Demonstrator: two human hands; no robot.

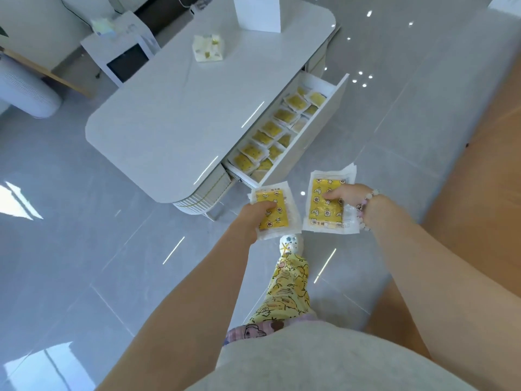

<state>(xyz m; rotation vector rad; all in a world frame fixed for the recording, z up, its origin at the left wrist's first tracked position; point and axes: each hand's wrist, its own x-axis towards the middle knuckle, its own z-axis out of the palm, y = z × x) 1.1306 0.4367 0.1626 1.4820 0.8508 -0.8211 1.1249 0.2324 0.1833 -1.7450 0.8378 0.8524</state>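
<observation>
Stacks of yellow packets, two: left stack [277, 220] in left hand [255, 215] grip, right stack [327, 215] in right hand [346, 194] grip.

Lettering on packets [327, 213] illegible.

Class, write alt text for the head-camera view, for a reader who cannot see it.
A person's left hand grips a stack of yellow-printed packets and the right hand grips another stack, above a grey tiled floor. Ahead, the open drawer of a white low table holds rows of similar packets.
</observation>
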